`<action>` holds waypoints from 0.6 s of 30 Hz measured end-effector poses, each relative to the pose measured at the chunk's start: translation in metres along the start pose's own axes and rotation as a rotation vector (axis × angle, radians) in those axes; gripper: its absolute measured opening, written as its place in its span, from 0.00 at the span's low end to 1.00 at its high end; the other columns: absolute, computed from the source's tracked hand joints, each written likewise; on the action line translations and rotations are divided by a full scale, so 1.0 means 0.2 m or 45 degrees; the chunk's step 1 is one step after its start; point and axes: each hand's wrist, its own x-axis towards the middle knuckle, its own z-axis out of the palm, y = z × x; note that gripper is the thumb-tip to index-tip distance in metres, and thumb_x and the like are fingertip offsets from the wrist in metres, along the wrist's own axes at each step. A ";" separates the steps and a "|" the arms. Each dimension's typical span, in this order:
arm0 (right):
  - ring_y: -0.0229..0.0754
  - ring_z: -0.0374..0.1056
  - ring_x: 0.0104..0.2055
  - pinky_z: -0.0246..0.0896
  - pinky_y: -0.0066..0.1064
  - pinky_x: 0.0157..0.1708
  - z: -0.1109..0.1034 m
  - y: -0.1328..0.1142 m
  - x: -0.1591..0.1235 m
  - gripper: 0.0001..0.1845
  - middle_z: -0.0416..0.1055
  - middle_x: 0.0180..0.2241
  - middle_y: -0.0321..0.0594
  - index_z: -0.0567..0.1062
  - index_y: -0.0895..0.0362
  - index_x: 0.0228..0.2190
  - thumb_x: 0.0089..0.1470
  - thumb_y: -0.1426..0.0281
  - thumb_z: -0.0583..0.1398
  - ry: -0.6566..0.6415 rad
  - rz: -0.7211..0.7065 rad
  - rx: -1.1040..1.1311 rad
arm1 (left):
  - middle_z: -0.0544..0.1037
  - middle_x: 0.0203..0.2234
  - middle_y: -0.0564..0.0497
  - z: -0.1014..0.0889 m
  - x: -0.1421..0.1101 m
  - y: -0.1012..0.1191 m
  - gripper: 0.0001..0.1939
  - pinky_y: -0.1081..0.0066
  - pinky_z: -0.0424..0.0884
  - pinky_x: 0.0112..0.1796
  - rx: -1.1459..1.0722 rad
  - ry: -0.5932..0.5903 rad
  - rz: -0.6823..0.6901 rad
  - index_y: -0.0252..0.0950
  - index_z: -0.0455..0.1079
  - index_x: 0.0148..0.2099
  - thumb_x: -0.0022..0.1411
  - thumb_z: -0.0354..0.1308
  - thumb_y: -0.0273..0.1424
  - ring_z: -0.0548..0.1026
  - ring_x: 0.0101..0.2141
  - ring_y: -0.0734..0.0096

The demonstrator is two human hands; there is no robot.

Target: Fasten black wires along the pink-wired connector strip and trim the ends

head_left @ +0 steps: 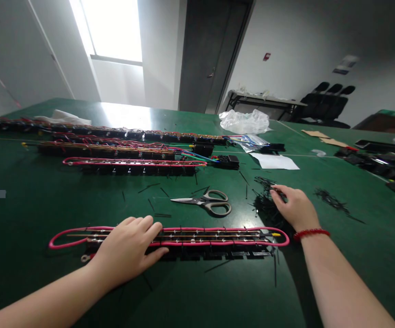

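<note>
A long black wired bar (214,250) lies across the near part of the table, with a pink cable (200,243) looped around its top and small black ties along it. My left hand (132,248) grips the bar left of its middle, fingers over the far side and thumb along the near side. At the right, my right hand (295,207) is at a heap of black cable ties (267,205), its thumb and fingers pinched on some of them. Scissors (211,202) with grey handles lie behind the bar, blades pointing left, touched by neither hand.
Several similar wired bars (139,171) lie farther back on the green table (91,196). Loose black ties and clippings are scattered around the scissors. A second bunch of ties (332,200), white paper (274,161), a clear plastic bag (244,121) and black parts (382,164) lie to the right.
</note>
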 end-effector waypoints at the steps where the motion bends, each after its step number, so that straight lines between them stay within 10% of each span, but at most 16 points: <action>1: 0.58 0.70 0.52 0.65 0.46 0.48 0.01 0.01 0.01 0.30 0.76 0.50 0.50 0.74 0.58 0.53 0.61 0.51 0.51 -0.038 -0.015 -0.007 | 0.74 0.41 0.47 0.00 0.00 0.00 0.19 0.56 0.71 0.41 -0.005 0.002 0.000 0.39 0.70 0.51 0.71 0.46 0.45 0.75 0.39 0.58; 5: 0.62 0.69 0.52 0.65 0.49 0.46 0.06 0.02 0.03 0.41 0.74 0.53 0.54 0.73 0.59 0.55 0.53 0.40 0.55 -0.205 -0.052 -0.028 | 0.74 0.40 0.47 0.00 0.01 0.00 0.20 0.56 0.71 0.40 -0.015 0.007 0.007 0.39 0.70 0.50 0.71 0.46 0.46 0.74 0.39 0.58; 12: 0.48 0.72 0.40 0.61 0.35 0.35 0.07 -0.04 0.03 0.21 0.78 0.40 0.44 0.76 0.54 0.38 0.61 0.54 0.51 -0.277 -0.027 -0.023 | 0.74 0.39 0.47 0.00 0.02 0.00 0.19 0.56 0.71 0.40 0.006 0.005 0.017 0.38 0.70 0.49 0.71 0.46 0.46 0.75 0.39 0.57; 18: 0.44 0.65 0.27 0.47 0.32 0.25 0.03 -0.10 0.01 0.23 0.75 0.28 0.44 0.72 0.54 0.28 0.63 0.53 0.48 -0.170 0.109 -0.087 | 0.74 0.39 0.46 0.00 0.03 0.00 0.20 0.56 0.71 0.39 0.027 0.032 0.029 0.38 0.70 0.49 0.70 0.47 0.46 0.74 0.38 0.57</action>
